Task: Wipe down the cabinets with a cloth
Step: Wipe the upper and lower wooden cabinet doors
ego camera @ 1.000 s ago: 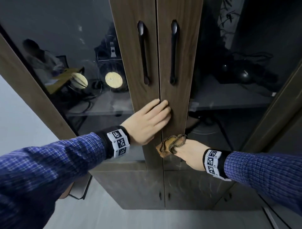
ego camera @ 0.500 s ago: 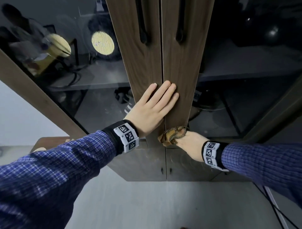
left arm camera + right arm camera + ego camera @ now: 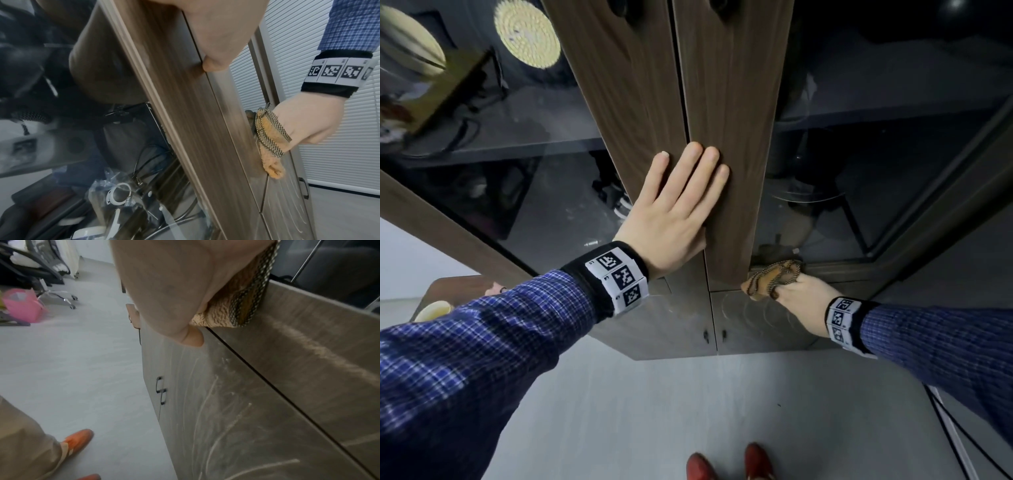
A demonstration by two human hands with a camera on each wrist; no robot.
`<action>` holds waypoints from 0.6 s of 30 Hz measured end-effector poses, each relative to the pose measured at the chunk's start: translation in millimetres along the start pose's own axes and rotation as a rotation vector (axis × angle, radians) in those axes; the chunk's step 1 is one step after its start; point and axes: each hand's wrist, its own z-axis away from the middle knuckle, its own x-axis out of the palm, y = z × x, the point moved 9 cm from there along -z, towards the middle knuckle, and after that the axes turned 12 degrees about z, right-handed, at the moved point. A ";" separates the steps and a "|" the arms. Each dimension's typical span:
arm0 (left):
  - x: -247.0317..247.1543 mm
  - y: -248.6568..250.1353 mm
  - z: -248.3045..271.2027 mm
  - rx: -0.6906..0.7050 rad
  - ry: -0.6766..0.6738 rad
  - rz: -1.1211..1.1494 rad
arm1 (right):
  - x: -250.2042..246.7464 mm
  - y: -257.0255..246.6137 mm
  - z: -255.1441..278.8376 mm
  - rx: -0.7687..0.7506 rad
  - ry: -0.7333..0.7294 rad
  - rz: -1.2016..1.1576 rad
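Observation:
A tall cabinet has two glass doors with brown wooden stiles (image 3: 729,85) meeting in the middle. My left hand (image 3: 681,192) lies flat across both stiles, fingers straight, pressing on the wood; the left wrist view shows its palm (image 3: 218,24) on the stile. My right hand (image 3: 794,294) grips a bunched tan cloth (image 3: 770,277) with a black checked edge. It presses the cloth against the bottom corner of the right door. The cloth (image 3: 269,138) hangs below the fist (image 3: 308,121) and shows again under the palm (image 3: 242,305).
The grey lower doors (image 3: 756,329) show curved wipe streaks (image 3: 226,402) and small black handles (image 3: 160,391). My red shoes (image 3: 729,462) stand on the grey floor. A cable (image 3: 962,428) runs at the right. A pink bag (image 3: 22,305) and an office chair (image 3: 41,272) stand behind.
My right hand has slid the cloth down the right door's stile to its bottom edge and a little to the right. The left hand stays flat on the doors. My view has tilted down.

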 end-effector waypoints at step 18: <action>1.2 64.9 2.6 0.428 -0.138 0.104 | 39.8 19.8 50.7 0.226 0.053 -0.161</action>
